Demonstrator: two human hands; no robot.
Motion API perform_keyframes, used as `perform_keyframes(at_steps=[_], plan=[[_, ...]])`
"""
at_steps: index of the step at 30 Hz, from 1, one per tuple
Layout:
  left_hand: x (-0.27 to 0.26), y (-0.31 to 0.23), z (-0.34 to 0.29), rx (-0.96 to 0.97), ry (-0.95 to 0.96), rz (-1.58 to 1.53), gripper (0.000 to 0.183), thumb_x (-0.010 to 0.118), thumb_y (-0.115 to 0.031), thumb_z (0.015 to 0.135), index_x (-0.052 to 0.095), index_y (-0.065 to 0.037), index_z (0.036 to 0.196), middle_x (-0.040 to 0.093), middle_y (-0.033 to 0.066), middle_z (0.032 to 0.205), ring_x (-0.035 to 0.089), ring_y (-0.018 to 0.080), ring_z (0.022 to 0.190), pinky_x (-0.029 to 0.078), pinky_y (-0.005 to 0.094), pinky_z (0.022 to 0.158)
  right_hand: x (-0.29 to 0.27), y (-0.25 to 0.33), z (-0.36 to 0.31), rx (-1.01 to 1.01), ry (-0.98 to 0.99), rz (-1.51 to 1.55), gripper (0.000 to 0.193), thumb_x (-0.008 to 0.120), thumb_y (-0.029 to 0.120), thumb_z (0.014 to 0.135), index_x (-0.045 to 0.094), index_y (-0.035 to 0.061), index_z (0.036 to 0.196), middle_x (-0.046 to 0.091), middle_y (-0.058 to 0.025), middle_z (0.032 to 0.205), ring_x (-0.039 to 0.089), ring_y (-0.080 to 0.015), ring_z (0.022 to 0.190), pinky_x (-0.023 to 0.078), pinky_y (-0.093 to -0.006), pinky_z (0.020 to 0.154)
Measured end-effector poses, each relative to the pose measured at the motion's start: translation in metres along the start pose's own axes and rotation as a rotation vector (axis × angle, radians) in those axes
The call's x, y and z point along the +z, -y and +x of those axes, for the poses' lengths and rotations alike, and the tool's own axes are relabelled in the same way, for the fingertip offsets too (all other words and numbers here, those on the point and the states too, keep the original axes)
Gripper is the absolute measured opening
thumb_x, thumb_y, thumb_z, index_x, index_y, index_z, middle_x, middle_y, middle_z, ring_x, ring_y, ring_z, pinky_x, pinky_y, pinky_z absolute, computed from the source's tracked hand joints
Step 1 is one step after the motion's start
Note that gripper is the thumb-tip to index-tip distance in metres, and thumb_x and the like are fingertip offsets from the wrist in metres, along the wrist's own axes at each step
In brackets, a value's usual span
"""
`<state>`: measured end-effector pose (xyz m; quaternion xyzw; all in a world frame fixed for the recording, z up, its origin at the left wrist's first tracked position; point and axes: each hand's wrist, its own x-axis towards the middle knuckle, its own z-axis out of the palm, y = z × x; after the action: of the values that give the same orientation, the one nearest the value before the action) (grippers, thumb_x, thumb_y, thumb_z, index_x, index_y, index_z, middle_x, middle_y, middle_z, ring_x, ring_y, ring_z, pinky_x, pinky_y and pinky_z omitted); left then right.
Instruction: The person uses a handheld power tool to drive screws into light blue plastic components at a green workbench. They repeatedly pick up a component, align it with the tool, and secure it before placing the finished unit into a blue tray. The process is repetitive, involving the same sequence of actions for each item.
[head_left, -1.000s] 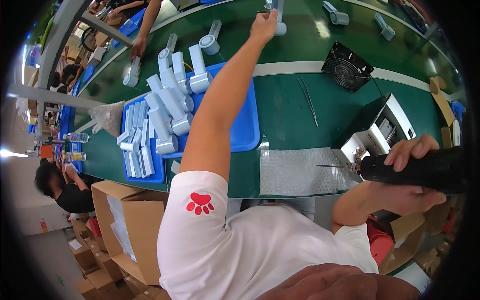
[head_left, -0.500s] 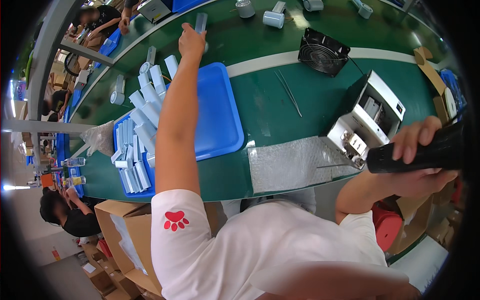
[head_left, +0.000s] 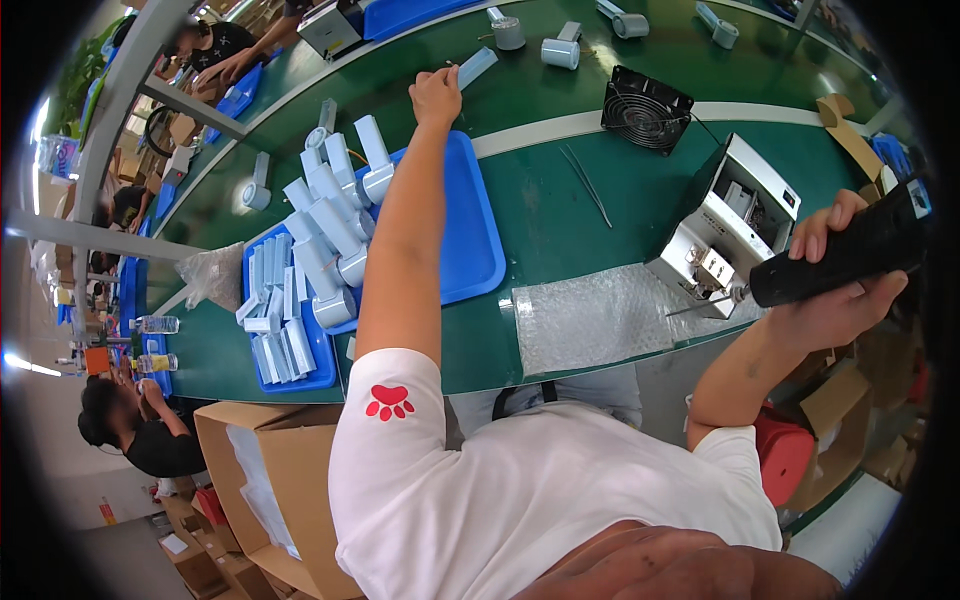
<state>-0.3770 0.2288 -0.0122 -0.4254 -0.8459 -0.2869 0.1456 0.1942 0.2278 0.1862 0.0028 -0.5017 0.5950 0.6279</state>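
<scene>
My left hand point(head_left: 437, 97) is stretched far forward over the green belt. Its fingers close on a pale blue plastic handle-shaped part point(head_left: 478, 66), the rest of which my hand hides. On the right, my right hand point(head_left: 845, 270) wraps round a black power screwdriver point(head_left: 830, 258), its long thin bit pointing left. Just beyond the bit stands an opened white metal housing point(head_left: 735, 215) with wiring and metal fittings inside. Bubble wrap point(head_left: 590, 318) lies flat beside it. Under my left forearm, a blue tray point(head_left: 470, 240) carries several pale blue parts point(head_left: 335, 225) with round ends.
A second blue tray point(head_left: 325, 375) holds slim pale blue pieces. Tweezers point(head_left: 588, 187) and a black fan point(head_left: 648, 108) lie farther off. More round-ended parts point(head_left: 561, 50) stand along the belt. A cardboard box point(head_left: 270, 490) sits below the table edge, and co-workers are at the left.
My left hand has moved right with the pale blue part, which now tilts more to the right. The screwdriver in my right hand has swung its rear end upward. The whole view has shifted slightly.
</scene>
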Motion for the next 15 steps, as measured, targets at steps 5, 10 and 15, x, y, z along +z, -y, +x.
perform_keyframes(at_steps=[5, 10, 15], plan=[[0.01, -0.037, -0.011, 0.054, -0.059, -0.182, 0.024, 0.067, -0.041, 0.096, 0.079, -0.026, 0.109, 0.068, 0.0087, 0.119, 0.062, 0.0382, 0.106, 0.051, 0.0476, 0.095, -0.013, 0.012, 0.009, 0.032, -0.029, -0.056, 0.075, 0.056, 0.062, 0.097, 0.046, -0.0028, 0.134, 0.049, -0.0169, 0.107, 0.054, -0.0208, 0.08, 0.046, -0.0337, 0.068], [0.009, -0.025, 0.0, 0.373, 0.16, 0.079, 0.047, 0.067, -0.057, 0.092, 0.078, -0.016, 0.111, 0.07, 0.0121, 0.124, 0.063, 0.0305, 0.119, 0.051, 0.0476, 0.097, -0.027, 0.023, 0.019, 0.024, -0.124, -0.22, 0.075, 0.055, 0.061, 0.094, 0.048, -0.0026, 0.134, 0.053, -0.0178, 0.112, 0.054, -0.024, 0.087, 0.046, -0.0395, 0.074], [-0.007, -0.013, 0.014, 0.156, 0.076, -0.074, 0.045, 0.065, -0.052, 0.096, 0.074, -0.008, 0.104, 0.073, 0.0198, 0.111, 0.068, 0.0419, 0.105, 0.052, 0.0485, 0.09, 0.058, 0.005, 0.02, -0.249, -0.149, -0.722, 0.052, 0.043, 0.056, 0.107, 0.059, 0.0065, 0.104, 0.061, -0.0056, 0.081, 0.058, -0.014, 0.057, 0.051, -0.0291, 0.054]])
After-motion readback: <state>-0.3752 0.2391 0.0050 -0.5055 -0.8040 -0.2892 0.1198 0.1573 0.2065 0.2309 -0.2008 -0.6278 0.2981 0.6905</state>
